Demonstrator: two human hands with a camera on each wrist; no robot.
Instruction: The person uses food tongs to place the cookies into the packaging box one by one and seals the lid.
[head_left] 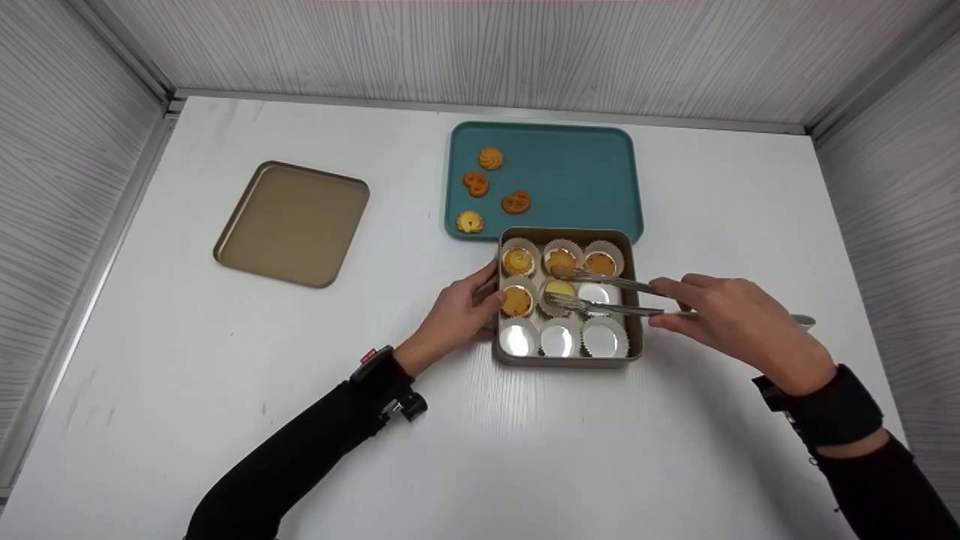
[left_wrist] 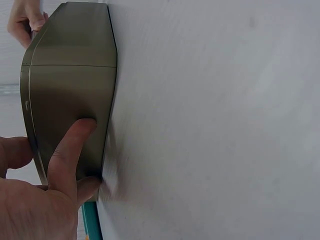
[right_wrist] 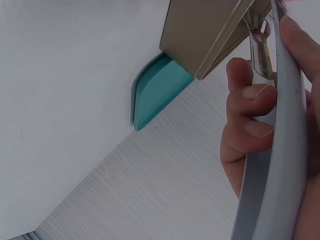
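Risk: right hand (head_left: 739,319) fingers grip tongs (head_left: 607,294) over a cookie (head_left: 559,288) in the tin (head_left: 636,300); left hand (head_left: 459,315) merely presses its wall, so a snag could slide it.

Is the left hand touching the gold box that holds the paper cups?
Touching. In the left wrist view the thumb of the left hand presses flat on the side wall of the gold box; the head view agrees.

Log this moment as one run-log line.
left hand: steadies tin | right hand: holds tongs | tongs: over centre cup | cookies: four on tray
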